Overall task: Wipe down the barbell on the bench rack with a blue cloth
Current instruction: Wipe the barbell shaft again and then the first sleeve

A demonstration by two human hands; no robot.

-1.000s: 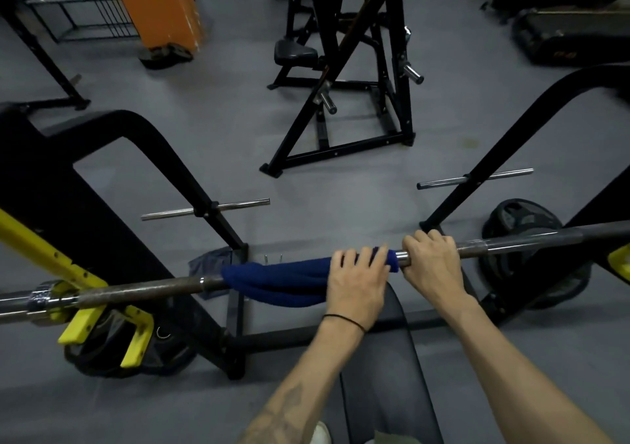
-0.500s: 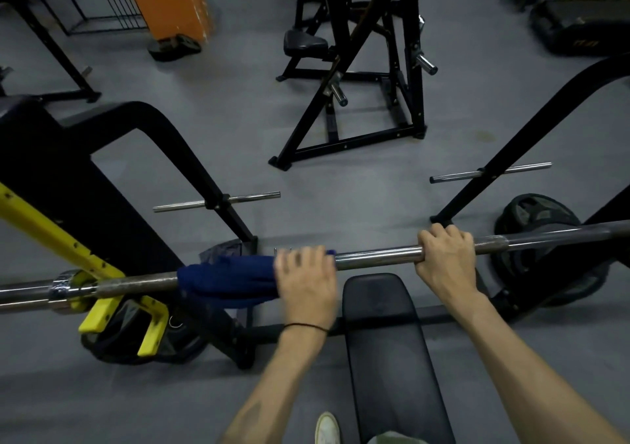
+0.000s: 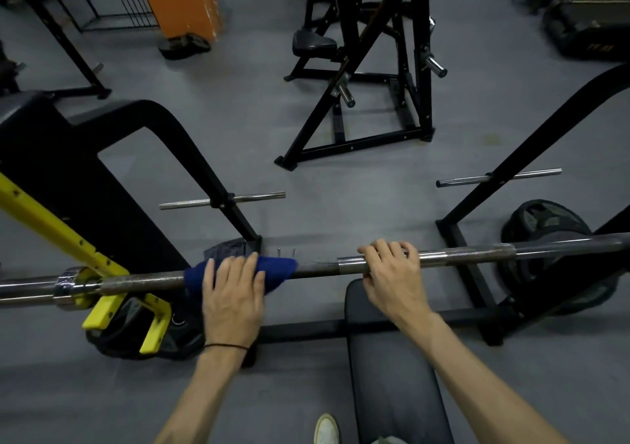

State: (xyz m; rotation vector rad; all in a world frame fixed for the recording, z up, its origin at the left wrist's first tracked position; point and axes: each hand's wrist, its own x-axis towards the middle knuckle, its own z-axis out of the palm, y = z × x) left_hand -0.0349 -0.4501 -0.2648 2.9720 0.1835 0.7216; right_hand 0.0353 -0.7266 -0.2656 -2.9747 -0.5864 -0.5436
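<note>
1. Two hands I see on the barbell (image 3: pixel 460 256), which lies across the bench rack (image 3: pixel 102 273).
2. My left hand (image 3: pixel 233 293) clamps the blue cloth (image 3: pixel 276 270) around the bar.
3. My right hand (image 3: pixel 392 273) grips bare steel above the bench pad (image 3: pixel 392 358).

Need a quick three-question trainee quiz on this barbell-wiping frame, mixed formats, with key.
1. True or false: the right hand holds the blue cloth.
2. Which hand wears a thin black wristband? A) left B) right
3. Fill in: the steel barbell rests at its left end on a ____ rack hook.

Key: 1 false, the left hand grips the cloth on the bar; 2 A; 3 yellow.
</note>
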